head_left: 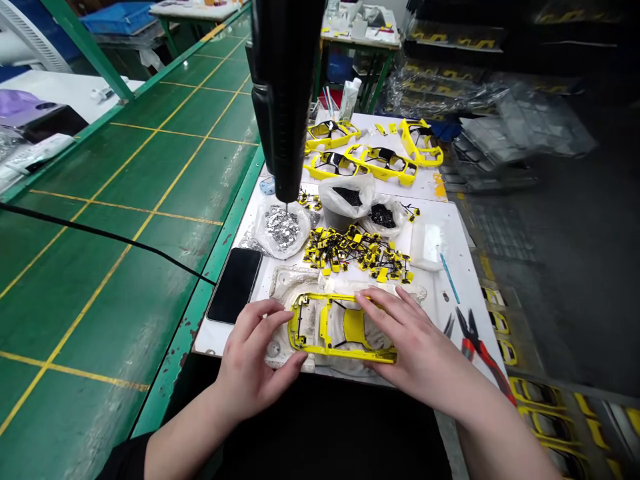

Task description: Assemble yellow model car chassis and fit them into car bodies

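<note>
A yellow toy car body [325, 349] lies upside down or open side up over a whitish moulded block [284, 283] at the near edge of the white table. My left hand [257, 353] grips its left end, thumb in front and fingers behind. Across its right end lies my right hand [407, 333], fingertips on the far rim and the thumb hidden below. Behind the block is a heap of small yellow and black parts [350, 252]. Above it hangs a black power screwdriver [283, 107], its thin tip over a bag of silvery pieces [283, 227].
A black phone [235, 285] lies left of the block. Red-handled pliers [483, 353] and a blue stick [450, 279] lie to the right. Bags of black parts [383, 215] and more yellow car bodies [383, 163] stand farther back. A green conveyor [125, 180] runs along the left.
</note>
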Tool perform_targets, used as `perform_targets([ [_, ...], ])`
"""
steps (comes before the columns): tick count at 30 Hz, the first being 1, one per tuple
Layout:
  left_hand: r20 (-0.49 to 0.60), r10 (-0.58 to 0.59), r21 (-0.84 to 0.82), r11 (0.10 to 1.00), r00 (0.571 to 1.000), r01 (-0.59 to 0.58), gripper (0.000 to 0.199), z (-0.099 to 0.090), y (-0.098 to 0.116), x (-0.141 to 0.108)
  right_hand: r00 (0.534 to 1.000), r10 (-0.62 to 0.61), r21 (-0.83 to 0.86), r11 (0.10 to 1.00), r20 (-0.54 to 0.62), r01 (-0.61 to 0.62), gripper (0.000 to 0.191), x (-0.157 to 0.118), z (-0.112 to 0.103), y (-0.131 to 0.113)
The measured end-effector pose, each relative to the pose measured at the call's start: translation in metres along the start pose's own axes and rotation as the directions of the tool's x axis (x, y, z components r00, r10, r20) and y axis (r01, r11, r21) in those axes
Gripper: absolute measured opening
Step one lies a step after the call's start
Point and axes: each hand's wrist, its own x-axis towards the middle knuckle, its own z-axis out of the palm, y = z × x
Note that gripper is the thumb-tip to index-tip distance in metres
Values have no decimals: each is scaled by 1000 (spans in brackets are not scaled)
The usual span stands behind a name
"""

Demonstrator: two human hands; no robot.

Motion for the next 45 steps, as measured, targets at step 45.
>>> perform_targets([
  [45, -30, 150, 83, 986, 988, -148, 40, 10, -7, -3, 998, 7, -24, 1000, -58, -8, 108, -1, 4, -6],
])
